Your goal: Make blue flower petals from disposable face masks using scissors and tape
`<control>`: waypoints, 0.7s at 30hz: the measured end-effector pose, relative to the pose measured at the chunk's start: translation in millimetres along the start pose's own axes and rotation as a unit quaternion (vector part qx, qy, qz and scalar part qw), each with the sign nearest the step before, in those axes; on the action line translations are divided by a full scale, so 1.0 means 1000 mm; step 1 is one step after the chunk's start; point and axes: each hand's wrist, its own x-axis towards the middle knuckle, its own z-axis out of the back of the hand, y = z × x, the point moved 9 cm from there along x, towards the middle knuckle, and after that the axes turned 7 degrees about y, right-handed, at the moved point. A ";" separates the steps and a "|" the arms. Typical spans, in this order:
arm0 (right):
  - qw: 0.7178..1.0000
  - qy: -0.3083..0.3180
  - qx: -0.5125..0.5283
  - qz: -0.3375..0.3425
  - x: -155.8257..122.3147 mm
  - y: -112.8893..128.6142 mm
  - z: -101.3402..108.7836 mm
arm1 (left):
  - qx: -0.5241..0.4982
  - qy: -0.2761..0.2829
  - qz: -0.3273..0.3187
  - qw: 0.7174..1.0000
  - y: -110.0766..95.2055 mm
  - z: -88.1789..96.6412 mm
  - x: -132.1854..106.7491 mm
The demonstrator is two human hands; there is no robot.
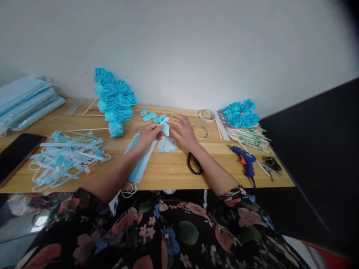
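Observation:
Between finger and thumb, my left hand (148,137) pinches a small blue-and-white piece of mask fabric (165,126) above the table. My right hand (183,130) is just to its right, fingers apart and curved toward the piece; whether a fingertip touches it I cannot tell. Beneath the hands lie pale cut fabric pieces (167,145). Behind them are several small blue petal-shaped pieces (147,116). A blue face mask (141,164) lies flat under my left forearm. A black scissors handle (194,163) shows beside my right forearm, the rest hidden.
On the left are blue fabric roses (114,97), tangled mask strips and ear loops (67,158), a phone (19,155) and stacked masks (28,101). To the right are tape rolls (206,116), more roses (241,113), wrapped sticks (248,136) and a blue glue gun (245,160). A wall stands behind.

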 end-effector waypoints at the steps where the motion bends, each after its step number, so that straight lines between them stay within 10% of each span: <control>1: 1.000 -0.004 -0.002 0.006 0.000 0.001 0.000 | -0.003 0.000 0.001 1.000 0.001 0.000 0.000; 10: 0.923 0.034 0.309 -0.229 -0.011 -0.043 -0.025 | 0.041 0.003 -0.022 0.999 -0.008 -0.005 -0.004; 21: 0.937 0.050 0.278 -0.204 -0.008 -0.036 -0.029 | 0.104 0.044 -0.018 0.993 -0.007 -0.015 -0.004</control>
